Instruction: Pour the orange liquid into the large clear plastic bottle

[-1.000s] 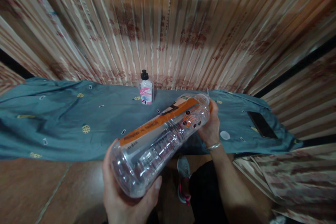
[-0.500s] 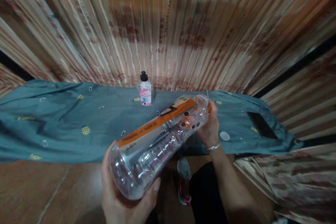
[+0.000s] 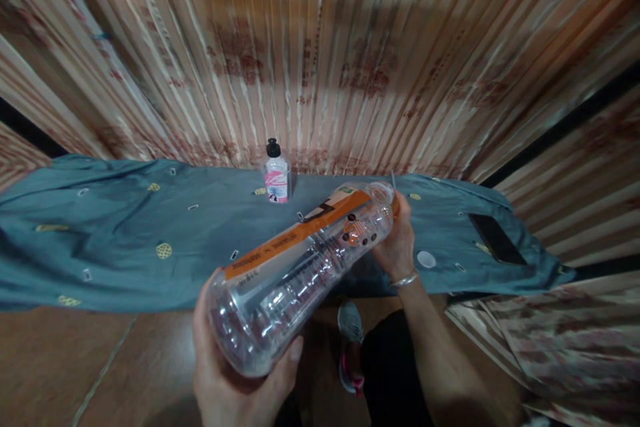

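Observation:
A large clear plastic bottle (image 3: 305, 280) with an orange and white label is held tilted across the front of the table, its base toward me on the left and its narrow end up at the right. My left hand (image 3: 240, 387) wraps around the base, thumb along the lower side. Around the narrow end is my right hand (image 3: 397, 247), its fingers partly hidden behind the plastic; a bracelet circles that wrist. Beyond the clear bottle, a small bottle (image 3: 277, 180) with a black cap and pink label stands upright on the table, touched by neither hand.
Blue-green patterned cloth (image 3: 125, 233) covers the table. A round white disc (image 3: 427, 259) lies right of my right hand, and a dark phone (image 3: 497, 239) lies farther right. Behind the table hangs a pleated curtain (image 3: 320, 67). Dark poles slant at both sides.
Both hands keep their hold on the clear bottle, and its tilt is nearly the same. Its narrow end has shifted very slightly left.

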Tool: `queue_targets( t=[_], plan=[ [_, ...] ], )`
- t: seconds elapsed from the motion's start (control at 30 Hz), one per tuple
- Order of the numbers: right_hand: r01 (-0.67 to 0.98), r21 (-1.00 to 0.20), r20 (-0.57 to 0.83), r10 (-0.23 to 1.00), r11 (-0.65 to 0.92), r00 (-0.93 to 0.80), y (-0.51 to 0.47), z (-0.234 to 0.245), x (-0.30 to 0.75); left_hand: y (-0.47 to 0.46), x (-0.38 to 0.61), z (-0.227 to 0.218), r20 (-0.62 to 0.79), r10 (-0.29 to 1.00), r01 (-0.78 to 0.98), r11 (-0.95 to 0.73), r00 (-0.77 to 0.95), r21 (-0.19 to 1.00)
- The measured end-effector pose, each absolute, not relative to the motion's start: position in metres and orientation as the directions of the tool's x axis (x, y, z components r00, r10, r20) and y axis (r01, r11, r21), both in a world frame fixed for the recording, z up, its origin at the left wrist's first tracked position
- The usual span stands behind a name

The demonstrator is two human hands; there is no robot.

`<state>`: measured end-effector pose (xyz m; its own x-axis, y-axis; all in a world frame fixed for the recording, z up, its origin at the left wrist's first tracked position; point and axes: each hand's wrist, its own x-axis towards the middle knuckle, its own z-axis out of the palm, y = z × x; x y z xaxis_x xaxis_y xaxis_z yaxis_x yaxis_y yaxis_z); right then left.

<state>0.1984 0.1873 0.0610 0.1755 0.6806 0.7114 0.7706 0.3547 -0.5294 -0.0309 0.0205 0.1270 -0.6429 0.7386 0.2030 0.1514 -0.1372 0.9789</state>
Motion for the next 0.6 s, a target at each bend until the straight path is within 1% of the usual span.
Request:
queue_targets(
  t=[0.23,0.43,0.6],
  plan=[
    [0.765,-0.538,0.699,0.695,0.354,0.17,0.185,0.066,0.197,0.021,-0.03,0.128,0.185,0.736,0.127,-0.135,-0.651,0.983],
    [0.744,-0.555,0.679,0.719,0.372,0.147,0.183,0.074,0.194,0.022,-0.032,0.125,0.223,0.726,0.161,-0.154,-0.651,0.975],
    [0.752,-0.544,0.687,0.712,0.373,0.144,0.184,0.071,0.195,0.021,-0.032,0.125,0.199,0.731,0.149,-0.133,-0.652,0.98]
  ],
)
